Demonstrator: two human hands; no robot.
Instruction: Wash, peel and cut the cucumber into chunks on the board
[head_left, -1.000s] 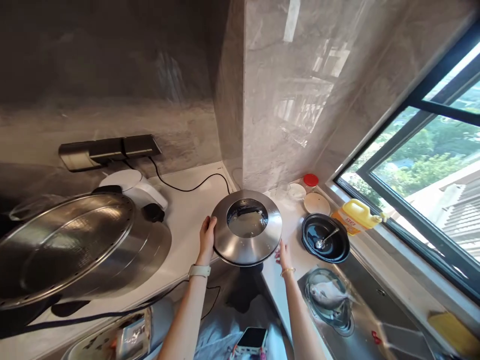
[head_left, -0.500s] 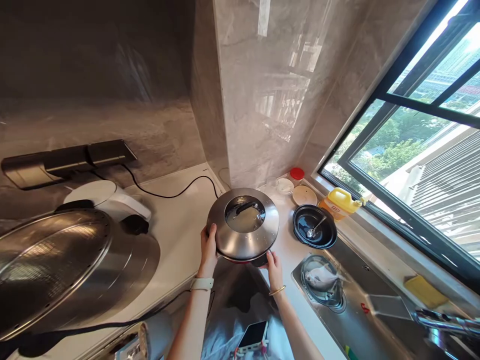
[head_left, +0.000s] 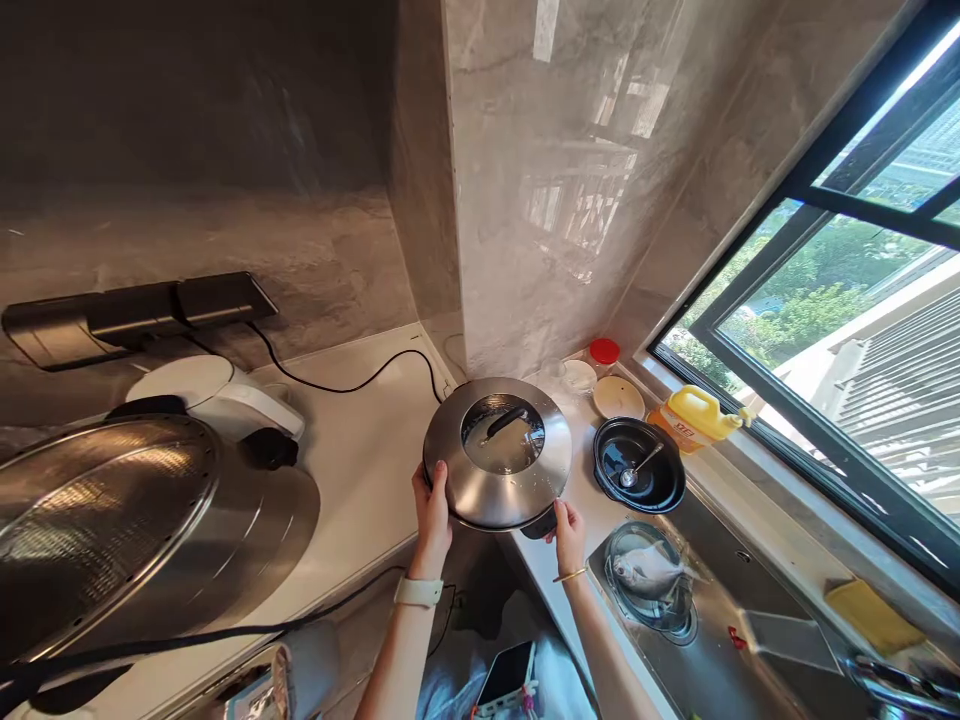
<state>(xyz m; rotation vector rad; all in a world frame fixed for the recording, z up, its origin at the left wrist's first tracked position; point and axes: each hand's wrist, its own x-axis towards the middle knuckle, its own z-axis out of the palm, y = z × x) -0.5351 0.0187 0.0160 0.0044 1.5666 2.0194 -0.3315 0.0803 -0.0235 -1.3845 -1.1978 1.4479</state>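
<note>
While both hands carry it, the rest of the counter sits idle; near to far:

phone [head_left: 506, 677]: at 6 o'clock, clipped low on the person's front, screen up, so both hands are free.
left hand [head_left: 433, 511]: on the pot's rim at its 8 o'clock, fingers curled against the steel wall, thumb up on the lid edge; reads as steadying lid and pot together. White watch [head_left: 418, 591] on that wrist.
right hand [head_left: 568, 525]: at the pot's 5 o'clock, fingers closed around a dark side handle [head_left: 541, 524]; a gold bangle on the wrist. Two-sided grip suits a wide load.
lidded steel pot [head_left: 499, 463]: dead centre, above the counter corner, glass window and black knob on the lid; whether the base touches the worktop I cannot tell.
sink [head_left: 697, 640]: at 4 o'clock, a fish [head_left: 649, 570] lying over the drain.
black bowl [head_left: 638, 465]: at 3 o'clock of the pot, a spoon inside.
large steel basin [head_left: 142, 530]: at 9 o'clock, tilted, well apart.
yellow oil jug [head_left: 694, 418]: at 2 o'clock, by the window sill.
red-lidded jar [head_left: 604, 352]: farthest, at 1 o'clock, against the wall.
</note>
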